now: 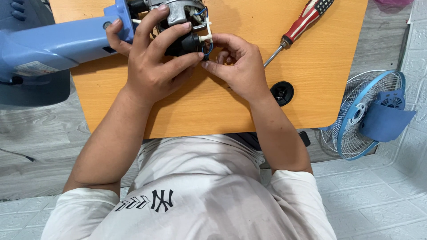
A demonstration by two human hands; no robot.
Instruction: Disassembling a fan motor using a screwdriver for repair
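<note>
Fan motor (180, 20) bared, housing off. Left hand (153, 62) clamped around motor; right hand (235, 66) pinching wires (208, 42) beside motor. Screwdriver (298, 27) idle right of motor. Reassembly pending.

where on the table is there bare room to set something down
The table is bare on its right side, between the screwdriver and the black knob, and along the near edge below both hands. It is crowded at top left, where the left hand and right hand work on the fan motor.
</note>
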